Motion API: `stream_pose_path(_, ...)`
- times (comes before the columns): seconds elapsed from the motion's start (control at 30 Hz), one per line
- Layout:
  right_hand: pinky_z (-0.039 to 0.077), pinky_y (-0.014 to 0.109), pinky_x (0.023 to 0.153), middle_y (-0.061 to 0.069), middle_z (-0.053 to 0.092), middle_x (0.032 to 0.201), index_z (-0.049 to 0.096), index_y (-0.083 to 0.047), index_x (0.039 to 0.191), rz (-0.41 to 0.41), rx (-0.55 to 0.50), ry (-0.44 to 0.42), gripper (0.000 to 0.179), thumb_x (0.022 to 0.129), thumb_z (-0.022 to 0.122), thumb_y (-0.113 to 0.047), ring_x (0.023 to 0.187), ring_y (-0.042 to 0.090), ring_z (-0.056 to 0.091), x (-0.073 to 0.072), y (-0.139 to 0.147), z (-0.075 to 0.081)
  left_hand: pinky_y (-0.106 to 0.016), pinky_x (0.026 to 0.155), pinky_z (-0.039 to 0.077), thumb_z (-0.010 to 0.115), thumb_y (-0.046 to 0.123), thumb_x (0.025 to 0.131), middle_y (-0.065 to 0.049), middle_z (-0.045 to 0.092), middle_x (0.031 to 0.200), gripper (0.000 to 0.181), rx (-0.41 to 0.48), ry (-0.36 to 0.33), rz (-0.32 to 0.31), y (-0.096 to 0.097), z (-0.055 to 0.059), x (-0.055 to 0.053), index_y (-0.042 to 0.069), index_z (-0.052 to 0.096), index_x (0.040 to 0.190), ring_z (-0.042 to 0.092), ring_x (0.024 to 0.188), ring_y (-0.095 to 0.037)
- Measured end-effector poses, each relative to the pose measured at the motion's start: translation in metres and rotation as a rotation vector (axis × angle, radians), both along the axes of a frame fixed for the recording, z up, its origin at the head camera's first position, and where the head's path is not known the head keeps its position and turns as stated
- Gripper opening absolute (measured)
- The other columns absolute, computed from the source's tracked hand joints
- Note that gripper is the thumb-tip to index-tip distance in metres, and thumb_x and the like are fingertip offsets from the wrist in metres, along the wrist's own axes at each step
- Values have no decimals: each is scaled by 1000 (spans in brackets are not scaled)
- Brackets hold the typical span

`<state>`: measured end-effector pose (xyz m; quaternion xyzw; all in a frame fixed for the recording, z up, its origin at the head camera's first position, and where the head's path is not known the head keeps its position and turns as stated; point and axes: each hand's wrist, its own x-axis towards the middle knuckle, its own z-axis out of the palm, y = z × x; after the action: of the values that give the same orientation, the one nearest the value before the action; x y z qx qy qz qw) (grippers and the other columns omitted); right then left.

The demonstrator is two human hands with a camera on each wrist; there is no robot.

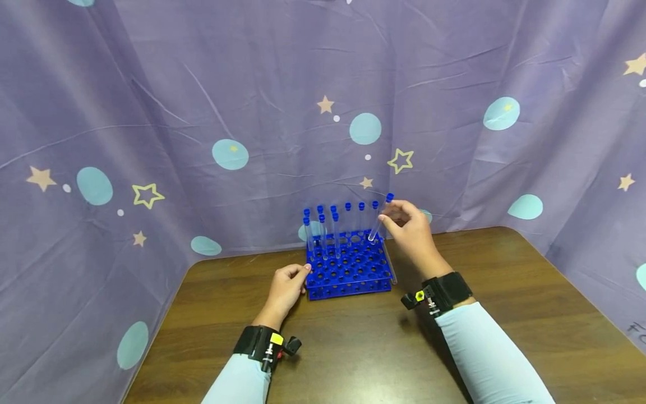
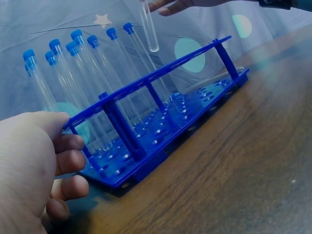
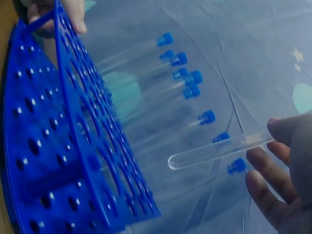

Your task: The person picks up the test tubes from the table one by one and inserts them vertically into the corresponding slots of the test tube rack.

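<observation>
A blue test tube rack (image 1: 350,282) stands on the table, with several blue-capped clear test tubes (image 1: 336,235) upright in its back and left holes. At the rack's front left corner, my left hand (image 1: 286,289) pinches the upper plate's edge between thumb and index finger; the left wrist view shows the other fingers curled below. My right hand (image 1: 411,233) holds another capped test tube (image 3: 209,153) near its top, tilted, over the back right of the rack. In the right wrist view its rounded bottom is apart from the upper plate.
A clear tube (image 1: 394,278) lies on the wooden table (image 1: 353,348) along the rack's right side. Behind the table hangs a purple curtain (image 1: 282,84) with stars and teal spots, close to the back row of tubes.
</observation>
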<state>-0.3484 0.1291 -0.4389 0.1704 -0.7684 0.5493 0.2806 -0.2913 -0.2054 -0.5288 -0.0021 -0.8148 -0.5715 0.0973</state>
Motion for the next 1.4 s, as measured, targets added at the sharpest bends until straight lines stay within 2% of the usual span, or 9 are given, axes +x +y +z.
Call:
stream_pose_path(0.2, 56, 14, 81, 18, 84, 113, 72, 1, 134, 14, 36, -19, 36, 103, 86, -10, 90, 8, 77, 5, -15, 0, -24, 58, 52, 74, 31, 113, 2, 62, 71, 33, 9, -4, -3, -1, 0, -1, 2, 84, 97, 60, 60, -13)
stream_pose_path(0.4, 62, 27, 86, 14, 84, 117, 72, 0, 137, 30, 119, -44, 38, 103, 85, -12, 98, 26, 82, 3, -32, -3, -24, 58, 51, 74, 30, 112, 3, 62, 71, 34, 13, -1, 5, -3, 0, 0, 2, 83, 96, 59, 60, -12)
stream_pose_path(0.6, 64, 40, 83, 12, 83, 116, 73, 0, 136, 46, 169, -56, 37, 104, 85, -14, 96, 28, 82, -5, -47, 0, -24, 58, 50, 74, 31, 112, 2, 63, 71, 34, 6, -5, 10, -4, -1, 0, 2, 82, 96, 60, 60, -12)
stream_pose_path(0.8, 68, 50, 91, 14, 80, 123, 71, -3, 140, 63, 247, -124, 38, 106, 83, -17, 106, 33, 83, -11, -56, 4, -25, 59, 51, 73, 33, 113, 3, 63, 71, 34, -9, -13, 6, -2, -1, 0, 4, 83, 97, 60, 60, -13)
stream_pose_path(1.07, 69, 47, 89, 16, 79, 124, 71, -3, 140, 66, 330, -188, 37, 107, 82, -15, 109, 34, 84, -18, -61, -3, -24, 57, 50, 75, 30, 112, 3, 62, 70, 32, -1, 2, -1, 0, 0, -1, 3, 84, 96, 59, 59, -13)
stream_pose_path(1.4, 69, 48, 88, 14, 81, 118, 72, -2, 135, 67, 371, -197, 33, 106, 83, -15, 105, 32, 84, -20, -62, -18, -24, 57, 51, 75, 29, 112, 2, 63, 71, 31, -4, -3, 0, 0, 2, 1, 3, 84, 96, 59, 58, -12)
